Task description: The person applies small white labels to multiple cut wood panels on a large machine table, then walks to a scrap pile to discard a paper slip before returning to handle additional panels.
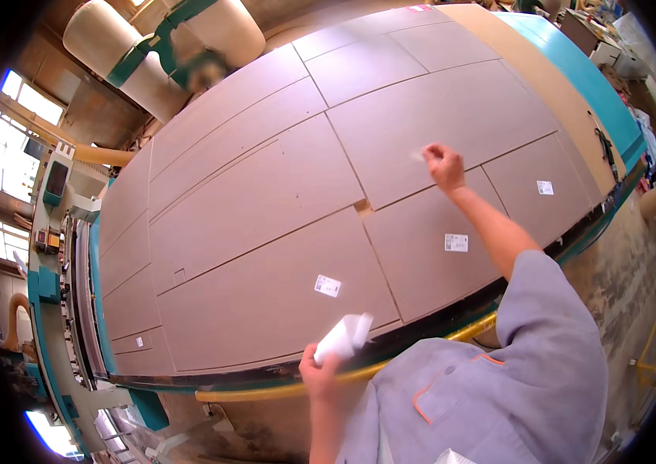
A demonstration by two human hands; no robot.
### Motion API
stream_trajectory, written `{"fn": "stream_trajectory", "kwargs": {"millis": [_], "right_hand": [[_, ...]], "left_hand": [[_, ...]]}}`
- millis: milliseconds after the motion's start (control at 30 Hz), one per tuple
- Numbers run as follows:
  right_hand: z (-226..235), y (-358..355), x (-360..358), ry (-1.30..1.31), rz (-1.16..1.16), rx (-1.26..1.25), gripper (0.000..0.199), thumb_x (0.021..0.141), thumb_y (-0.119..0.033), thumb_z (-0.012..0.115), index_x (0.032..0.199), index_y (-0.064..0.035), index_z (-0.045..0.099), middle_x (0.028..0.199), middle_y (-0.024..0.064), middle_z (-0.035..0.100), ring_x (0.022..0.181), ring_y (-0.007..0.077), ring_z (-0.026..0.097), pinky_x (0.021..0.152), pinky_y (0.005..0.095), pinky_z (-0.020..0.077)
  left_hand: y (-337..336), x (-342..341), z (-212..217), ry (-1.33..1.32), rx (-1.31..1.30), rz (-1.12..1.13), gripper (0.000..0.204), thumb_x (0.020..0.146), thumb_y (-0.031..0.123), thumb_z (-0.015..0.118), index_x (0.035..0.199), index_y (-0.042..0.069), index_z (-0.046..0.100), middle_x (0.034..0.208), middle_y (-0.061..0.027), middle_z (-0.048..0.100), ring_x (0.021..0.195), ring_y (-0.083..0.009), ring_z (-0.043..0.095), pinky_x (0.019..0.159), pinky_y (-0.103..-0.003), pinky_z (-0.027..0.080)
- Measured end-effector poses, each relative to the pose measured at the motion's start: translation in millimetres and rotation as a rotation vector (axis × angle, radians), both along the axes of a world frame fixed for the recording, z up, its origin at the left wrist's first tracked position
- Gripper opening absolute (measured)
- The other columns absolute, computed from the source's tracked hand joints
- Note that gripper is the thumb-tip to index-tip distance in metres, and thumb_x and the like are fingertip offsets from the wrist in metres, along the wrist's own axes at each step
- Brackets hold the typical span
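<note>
My left hand (322, 374) is closed around a white strip of labels (343, 338), somewhat blurred, near the front edge of the table. Farther off, my right hand (445, 168) reaches over a large brown-grey panel (428, 124) with its fingers pinched. A small pale label (418, 155), smeared by motion, shows at those fingertips. Below that arm, one white printed label (456, 243) lies flat on a panel. Another label (328, 285) sits on the panel nearer my left hand, and a third label (544, 187) is at the right.
Cut lines divide the brown-grey sheet into several panels. A yellow rail (266, 393) runs along the table's front. Machine equipment (53, 286) stands at the left, with large dust-collector bags (104, 42) behind. A black tool (605, 147) rests on the tan board (529, 85).
</note>
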State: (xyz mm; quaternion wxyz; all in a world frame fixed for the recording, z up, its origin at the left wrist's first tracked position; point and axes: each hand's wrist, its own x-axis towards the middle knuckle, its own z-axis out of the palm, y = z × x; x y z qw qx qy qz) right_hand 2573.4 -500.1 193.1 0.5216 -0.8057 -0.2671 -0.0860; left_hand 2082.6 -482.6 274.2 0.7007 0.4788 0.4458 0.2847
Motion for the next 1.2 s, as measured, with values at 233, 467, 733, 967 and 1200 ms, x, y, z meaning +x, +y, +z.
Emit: {"fn": "stream_trajectory", "kwargs": {"millis": [233,467,733,967,1200], "right_hand": [[-14.4,24.7,97.0,-0.522,0.219,-0.234,0.003,0.082,-0.012,0.062,0.085,-0.0102,0.062,0.091,0.0073,0.067,0.085,0.0288,0.063,0.072,0.0386,0.0513],[-23.4,-6.9,62.5,-0.437,0.518,-0.578,0.048,0.084,-0.033,0.062,0.123,-0.0057,0.052,0.136,0.0116,0.048,0.131,0.0261,0.039,0.111,0.0378,0.0293],[-20.5,0.3,43.5,-0.356,0.555,-0.746,0.078,0.085,-0.049,0.055,0.142,-0.0013,0.03,0.149,0.0153,0.028,0.14,0.0279,0.023,0.115,0.0392,0.0202],[-14.3,-25.9,9.2,-0.271,0.544,-0.636,0.074,0.082,-0.046,0.061,0.136,-0.0008,0.039,0.146,0.0163,0.034,0.138,0.0297,0.027,0.114,0.0406,0.0225],[-1.1,-53.2,-114.6,0.031,0.731,-0.271,0.046,0.074,-0.021,0.071,0.113,-0.0018,0.058,0.12,0.0181,0.056,0.116,0.0345,0.051,0.101,0.0421,0.0402]], "left_hand": [[22.9,26.4,4.3,-0.164,-0.254,0.11,0.04,0.074,0.003,0.06,0.112,-0.005,0.049,0.103,-0.0109,0.058,0.094,-0.0202,0.059,0.087,-0.036,0.049],[30.5,42.5,-10.0,-0.089,-0.23,0.117,0.047,0.074,0.007,0.063,0.116,-0.005,0.048,0.103,-0.0132,0.06,0.091,-0.0235,0.062,0.077,-0.037,0.054],[28.5,86.2,-13.7,-0.046,-0.254,-0.037,0.043,0.074,0.009,0.066,0.112,-0.004,0.051,0.099,-0.0131,0.062,0.086,-0.0231,0.064,0.068,-0.036,0.056],[24.4,106.5,1.0,-0.006,-0.182,-0.104,0.038,0.075,0.011,0.066,0.109,-0.002,0.055,0.092,-0.0109,0.064,0.075,-0.0198,0.064,0.055,-0.031,0.052],[9.9,79.3,21.0,-0.018,-0.071,-0.058,0.032,0.081,0.011,0.062,0.11,-0.002,0.056,0.088,-0.011,0.064,0.067,-0.0183,0.063,0.048,-0.026,0.05]]}}
